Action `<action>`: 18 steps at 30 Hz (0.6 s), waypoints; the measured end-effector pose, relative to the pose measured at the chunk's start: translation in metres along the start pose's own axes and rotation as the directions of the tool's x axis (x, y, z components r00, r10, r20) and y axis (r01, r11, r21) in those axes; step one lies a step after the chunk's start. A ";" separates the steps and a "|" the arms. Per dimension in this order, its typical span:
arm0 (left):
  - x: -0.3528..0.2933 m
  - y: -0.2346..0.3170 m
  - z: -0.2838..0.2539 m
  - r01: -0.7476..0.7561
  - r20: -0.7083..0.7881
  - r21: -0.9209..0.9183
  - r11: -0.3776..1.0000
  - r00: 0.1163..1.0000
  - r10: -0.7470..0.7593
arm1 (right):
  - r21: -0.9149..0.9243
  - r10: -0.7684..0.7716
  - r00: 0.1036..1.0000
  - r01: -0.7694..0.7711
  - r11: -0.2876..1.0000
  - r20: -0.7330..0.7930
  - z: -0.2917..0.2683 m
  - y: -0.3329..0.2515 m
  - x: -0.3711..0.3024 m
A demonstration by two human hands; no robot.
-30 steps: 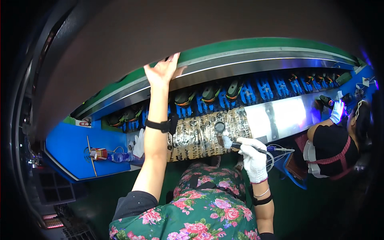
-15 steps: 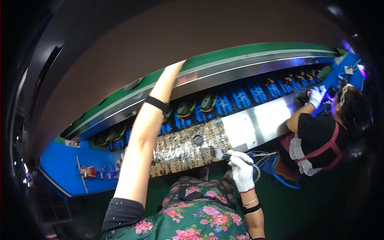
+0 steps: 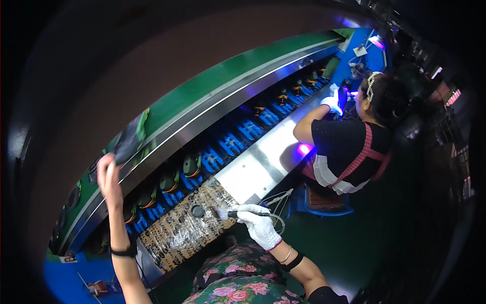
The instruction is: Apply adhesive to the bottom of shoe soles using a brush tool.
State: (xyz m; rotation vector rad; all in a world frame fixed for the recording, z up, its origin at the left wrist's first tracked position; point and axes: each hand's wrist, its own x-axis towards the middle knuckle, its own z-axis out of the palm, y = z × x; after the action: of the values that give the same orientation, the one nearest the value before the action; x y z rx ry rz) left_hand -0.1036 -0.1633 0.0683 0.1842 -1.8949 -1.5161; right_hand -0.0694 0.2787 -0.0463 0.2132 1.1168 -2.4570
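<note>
Up at the far left, my bare left hand (image 3: 108, 180) grips one end of a dark shoe (image 3: 129, 142) with a bright green edge, blurred by motion over the green belt. My right hand (image 3: 258, 227), in a white glove, is closed around a black-handled brush (image 3: 223, 214). The pale bristles are over the right part of a cardboard-covered work surface (image 3: 172, 238) wrapped in clear tape. A small round black piece (image 3: 197, 211) sits on that surface, left of the brush.
Beyond the bench runs a green conveyor belt (image 3: 223, 76) with a metal edge. Blue racks (image 3: 232, 144) hold several dark shoes (image 3: 169, 182). A white panel (image 3: 253, 172) adjoins the cardboard. At right a co-worker (image 3: 349, 142) sits near a purple lamp, beside thin cables (image 3: 278, 200).
My left hand has drawn back from the belt and come into view with a shoe. The view has turned; my right hand still holds the brush over the cardboard.
</note>
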 end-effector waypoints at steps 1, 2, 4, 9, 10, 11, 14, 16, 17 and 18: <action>-0.024 0.016 -0.007 -0.100 -0.076 -0.043 0.994 0.992 0.096 | -0.007 -0.028 0.999 0.028 1.000 0.017 0.003 -0.004 0.002; -0.041 0.024 -0.020 -0.291 -0.110 0.222 0.931 0.941 0.321 | -0.012 -0.049 0.998 0.050 0.999 0.036 0.006 -0.008 0.003; -0.067 0.033 -0.034 -0.229 -0.361 0.345 0.910 0.863 0.354 | 0.053 -0.080 0.997 0.079 0.995 0.016 0.020 -0.023 0.002; -0.092 0.036 -0.050 0.030 -0.551 -0.224 0.974 0.820 -0.152 | 0.057 -0.170 0.985 0.168 0.984 0.036 0.067 -0.053 -0.013; -0.091 0.031 -0.046 0.109 -0.482 -0.321 0.941 0.836 -0.261 | 0.068 -0.161 0.986 0.159 0.985 0.032 0.075 -0.056 -0.018; -0.093 0.019 -0.043 0.190 -0.403 -0.411 0.892 0.840 -0.364 | -0.262 -0.362 0.912 0.403 0.877 0.191 0.080 -0.057 -0.023; -0.113 -0.029 -0.033 0.571 0.019 -0.429 0.700 0.780 -0.625 | -0.426 -0.384 0.850 0.516 0.743 0.360 0.101 -0.052 -0.035; -0.132 -0.023 0.016 0.726 0.209 -0.393 0.565 0.669 -0.714 | -0.328 -0.314 0.877 0.436 0.838 0.362 0.108 -0.043 -0.034; -0.139 -0.021 0.035 0.777 0.283 -0.380 0.502 0.614 -0.737 | -0.254 -0.230 0.922 0.315 0.915 0.312 0.109 -0.036 -0.032; -0.147 -0.024 0.046 0.817 0.363 -0.397 0.418 0.558 -0.746 | -0.325 -0.215 0.925 0.317 0.891 0.313 0.115 -0.037 -0.032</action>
State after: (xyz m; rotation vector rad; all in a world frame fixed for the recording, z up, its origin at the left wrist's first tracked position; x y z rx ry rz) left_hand -0.0277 -0.0588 -0.0192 0.8442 -1.4006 -2.7036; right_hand -0.0528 0.2252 0.0651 -0.4072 1.5374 -2.3439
